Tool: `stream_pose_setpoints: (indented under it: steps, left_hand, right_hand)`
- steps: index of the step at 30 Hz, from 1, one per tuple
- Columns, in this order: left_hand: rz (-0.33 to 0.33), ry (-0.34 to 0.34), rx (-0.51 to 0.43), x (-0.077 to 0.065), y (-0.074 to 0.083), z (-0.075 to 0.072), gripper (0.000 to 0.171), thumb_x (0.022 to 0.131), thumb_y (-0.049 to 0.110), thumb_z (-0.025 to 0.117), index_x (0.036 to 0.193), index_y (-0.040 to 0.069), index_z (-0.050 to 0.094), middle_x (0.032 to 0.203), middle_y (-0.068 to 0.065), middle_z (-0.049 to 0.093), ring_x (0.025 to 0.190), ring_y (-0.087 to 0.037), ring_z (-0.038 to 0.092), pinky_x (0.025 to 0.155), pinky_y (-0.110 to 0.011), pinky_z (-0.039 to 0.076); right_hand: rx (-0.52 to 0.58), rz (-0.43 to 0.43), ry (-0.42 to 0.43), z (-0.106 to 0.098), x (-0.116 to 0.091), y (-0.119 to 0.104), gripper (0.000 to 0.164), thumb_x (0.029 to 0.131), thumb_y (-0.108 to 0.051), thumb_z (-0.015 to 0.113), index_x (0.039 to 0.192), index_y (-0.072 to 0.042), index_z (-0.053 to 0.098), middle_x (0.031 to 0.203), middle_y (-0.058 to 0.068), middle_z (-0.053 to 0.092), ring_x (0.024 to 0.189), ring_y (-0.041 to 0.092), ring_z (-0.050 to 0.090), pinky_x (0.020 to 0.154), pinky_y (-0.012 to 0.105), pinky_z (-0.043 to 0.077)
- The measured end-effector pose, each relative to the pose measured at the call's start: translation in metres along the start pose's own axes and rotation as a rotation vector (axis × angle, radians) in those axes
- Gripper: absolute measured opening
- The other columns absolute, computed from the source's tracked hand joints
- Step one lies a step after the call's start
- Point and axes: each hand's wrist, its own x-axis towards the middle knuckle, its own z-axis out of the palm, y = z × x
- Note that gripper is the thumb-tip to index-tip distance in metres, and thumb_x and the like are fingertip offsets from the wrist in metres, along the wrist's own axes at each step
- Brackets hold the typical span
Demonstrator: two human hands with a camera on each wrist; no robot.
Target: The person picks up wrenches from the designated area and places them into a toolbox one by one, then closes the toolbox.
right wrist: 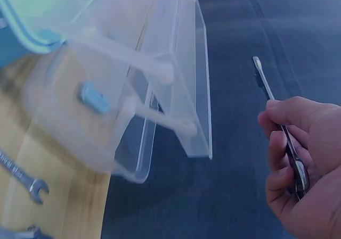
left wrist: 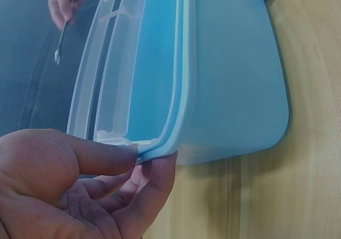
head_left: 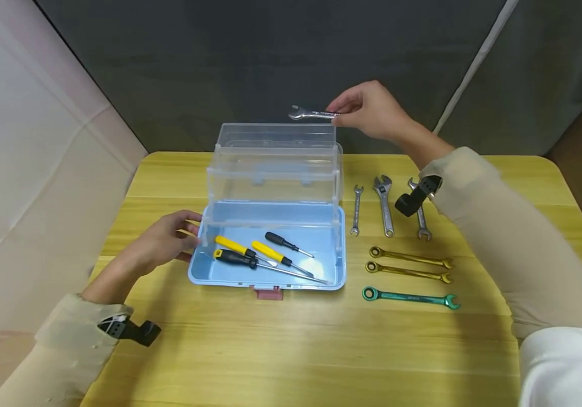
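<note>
A light blue toolbox (head_left: pixel 298 287) stands on the table with its clear lid and stepped clear trays (head_left: pixel 275 187) raised at the back. My left hand (head_left: pixel 166 243) pinches the left rim of the box, thumb above and fingers beneath, plain in the left wrist view. Up beyond the trays, my right hand (head_left: pixel 372 112) grips a silver wrench (head_left: pixel 313 115), its open-jawed end pointing left above the top tray's edge. Inside the box lie several screwdrivers: two yellow-handled ones, a long black one (head_left: pixel 235 258) and a small black one (head_left: pixel 281 241).
Right of the box lie a small silver wrench (head_left: pixel 356 210), an adjustable wrench (head_left: pixel 384 204) and another silver wrench (head_left: pixel 422 220) partly behind the right wrist camera. Nearer are two gold ratchet wrenches (head_left: pixel 410 257) and a green one (head_left: pixel 410 297). A dark curtain (head_left: pixel 168 73) hangs behind the table.
</note>
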Motion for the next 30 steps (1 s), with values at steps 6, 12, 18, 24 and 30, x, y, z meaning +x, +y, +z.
stream_pose_setpoints:
  steps: [6,12,18,24,30]
  left_hand:
    - [-0.021,-0.007,0.006,0.001,-0.003,-0.001,0.050,0.102,-0.005,0.051,0.148,-0.009,0.032,0.121,-0.024,0.048,0.101,-0.032,0.061,0.079,-0.042,0.061]
    - [-0.021,-0.004,0.005,0.000,-0.004,-0.001,0.050,0.101,-0.005,0.052,0.147,-0.009,0.033,0.121,-0.024,0.048,0.100,-0.031,0.062,0.079,-0.042,0.061]
    - [-0.010,-0.005,-0.009,0.000,-0.005,0.000,0.049,0.101,-0.006,0.051,0.147,-0.010,0.033,0.119,-0.023,0.048,0.098,-0.030,0.062,0.078,-0.042,0.061]
    - [-0.002,0.000,0.001,0.000,-0.004,0.001,0.050,0.101,-0.005,0.051,0.147,-0.010,0.033,0.119,-0.024,0.048,0.098,-0.030,0.062,0.078,-0.042,0.061]
    - [-0.007,0.000,0.002,-0.001,-0.003,0.001,0.050,0.101,-0.005,0.052,0.147,-0.010,0.033,0.119,-0.023,0.048,0.099,-0.031,0.062,0.078,-0.042,0.061]
  right_hand:
    - [0.011,0.007,-0.085,0.018,0.024,-0.013,0.025,0.097,-0.014,0.070,0.120,-0.004,0.073,0.109,0.009,0.070,0.098,0.016,0.063,0.089,0.029,0.051]
    - [0.005,0.014,-0.145,0.034,0.044,-0.025,0.024,0.095,-0.010,0.071,0.118,-0.002,0.073,0.107,0.010,0.071,0.093,0.015,0.063,0.084,0.026,0.051]
    - [-0.007,0.041,-0.197,0.051,0.056,-0.034,0.022,0.094,-0.010,0.072,0.115,-0.003,0.074,0.104,0.008,0.071,0.091,0.016,0.062,0.081,0.025,0.051]
    - [-0.001,0.086,-0.210,0.062,0.059,-0.033,0.020,0.094,-0.008,0.071,0.114,-0.004,0.074,0.102,0.008,0.071,0.093,0.027,0.064,0.078,0.029,0.053]
    - [0.045,0.115,-0.221,0.068,0.059,-0.029,0.022,0.094,-0.008,0.071,0.115,-0.003,0.072,0.096,0.008,0.069,0.076,0.023,0.062,0.076,0.034,0.055]
